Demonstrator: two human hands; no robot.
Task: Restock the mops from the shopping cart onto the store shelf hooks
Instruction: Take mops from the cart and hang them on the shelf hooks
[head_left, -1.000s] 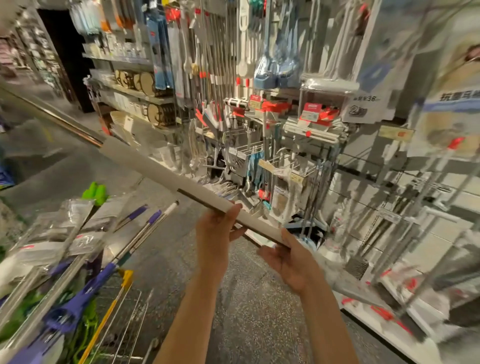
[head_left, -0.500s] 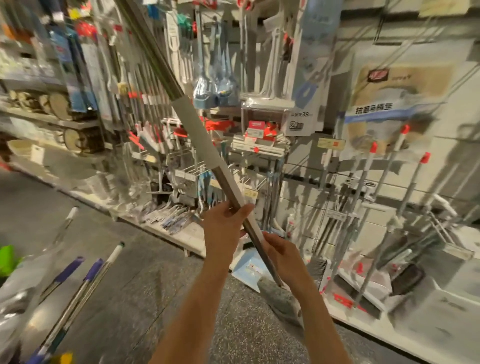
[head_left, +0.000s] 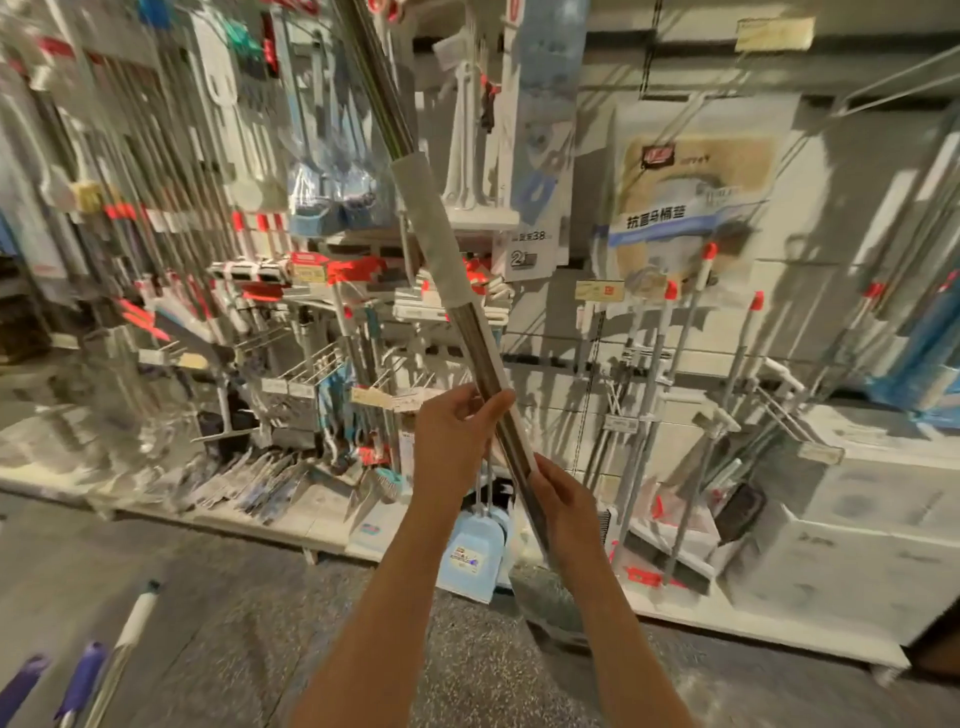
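You are holding the mop (head_left: 470, 332) steeply tilted, left hand (head_left: 454, 441) and right hand (head_left: 563, 506) both wrapped round its pole, to reach the shelf hooks (head_left: 644, 358).

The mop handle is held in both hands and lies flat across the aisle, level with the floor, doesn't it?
Not flat. The head view shows the mop handle standing steeply, its top leaning up and left past the hanging goods, with the left hand above and the right hand below. Both hands do hold it.
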